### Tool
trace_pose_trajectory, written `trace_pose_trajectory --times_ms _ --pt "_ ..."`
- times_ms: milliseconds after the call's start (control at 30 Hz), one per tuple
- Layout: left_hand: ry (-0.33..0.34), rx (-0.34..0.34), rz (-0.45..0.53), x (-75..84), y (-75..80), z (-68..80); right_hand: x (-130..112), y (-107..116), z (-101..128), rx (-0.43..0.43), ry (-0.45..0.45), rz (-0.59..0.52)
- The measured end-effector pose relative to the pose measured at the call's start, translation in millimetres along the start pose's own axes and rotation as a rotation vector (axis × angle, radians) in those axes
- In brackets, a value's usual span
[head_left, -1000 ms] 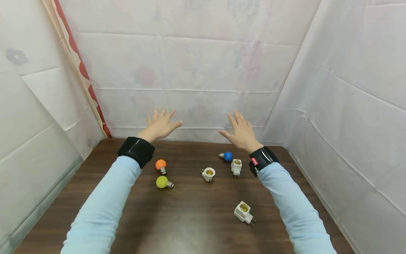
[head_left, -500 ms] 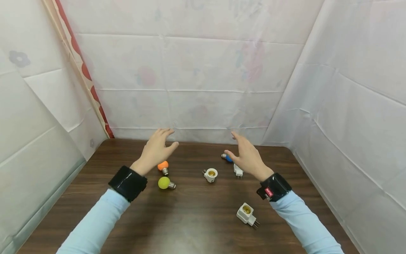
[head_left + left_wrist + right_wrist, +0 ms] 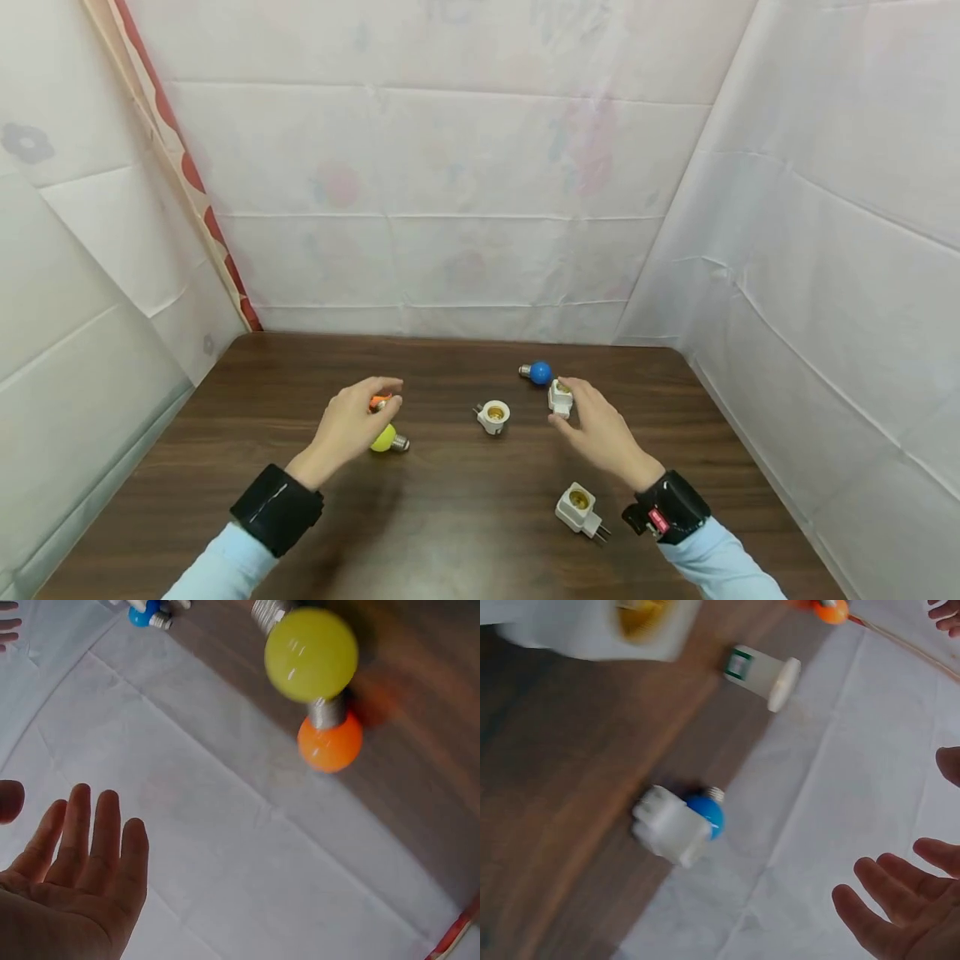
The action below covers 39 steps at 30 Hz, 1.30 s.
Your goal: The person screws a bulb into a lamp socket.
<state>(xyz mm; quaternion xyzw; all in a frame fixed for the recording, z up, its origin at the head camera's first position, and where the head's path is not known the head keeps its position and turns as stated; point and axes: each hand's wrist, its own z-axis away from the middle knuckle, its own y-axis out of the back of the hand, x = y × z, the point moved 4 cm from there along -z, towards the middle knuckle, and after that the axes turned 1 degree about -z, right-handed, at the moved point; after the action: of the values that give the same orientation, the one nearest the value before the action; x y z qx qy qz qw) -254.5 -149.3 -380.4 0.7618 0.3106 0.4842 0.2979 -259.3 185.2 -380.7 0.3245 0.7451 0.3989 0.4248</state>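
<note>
My left hand [image 3: 345, 429] hovers above the orange bulb [image 3: 331, 742] and the yellow-green bulb [image 3: 384, 439], partly covering both in the head view. Its fingers are slightly bent, thumb apart, and nothing lies between them. On the other side my right hand [image 3: 602, 432] is held in the air near a white square plug-in lamp socket [image 3: 559, 399], overlapping its edge in the head view; it holds nothing. A blue bulb [image 3: 539, 372] lies just behind that socket. Between the hands stands a round white lamp socket [image 3: 493, 416]. Another square socket [image 3: 578, 509] lies nearer, its prongs pointing right.
Everything lies on a dark brown wooden table [image 3: 450, 533]. White sheeting [image 3: 465, 167] rises behind the table's back edge and along both sides. A strip with a red scalloped border [image 3: 191, 171] runs down the left corner.
Both hands have come down and back toward me from outstretched above the table's far edge, their fingers bending a little. The bulbs and sockets stay where they were.
</note>
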Motion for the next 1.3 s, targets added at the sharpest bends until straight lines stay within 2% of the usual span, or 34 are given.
trace_pose_trajectory --times_ms 167,433,600,733,900,1067,1300 --pt "0.018 -0.014 0.032 -5.8 -9.5 12.5 9.0 -9.5 19.9 -0.051 -0.013 0.038" --pt "0.022 -0.052 0.02 -7.0 -12.0 15.9 17.1 -22.9 42.3 -0.128 -0.02 0.029" --pt "0.038 -0.081 0.02 -6.7 -14.2 21.0 22.0 -34.1 62.4 -0.219 -0.02 0.002" --pt "0.035 -0.086 0.024 -7.2 -16.0 23.6 29.0 -43.1 77.7 -0.304 -0.087 -0.052" --pt "0.038 -0.081 0.021 -10.1 -16.1 23.2 35.3 -53.1 85.7 -0.36 -0.174 -0.131" --pt "0.055 -0.107 0.029 -11.8 -18.9 22.3 37.2 -58.2 91.1 -0.378 -0.189 -0.156" --pt "0.078 -0.127 0.037 -12.3 -23.4 24.5 40.8 -63.5 94.6 -0.323 -0.187 -0.142"
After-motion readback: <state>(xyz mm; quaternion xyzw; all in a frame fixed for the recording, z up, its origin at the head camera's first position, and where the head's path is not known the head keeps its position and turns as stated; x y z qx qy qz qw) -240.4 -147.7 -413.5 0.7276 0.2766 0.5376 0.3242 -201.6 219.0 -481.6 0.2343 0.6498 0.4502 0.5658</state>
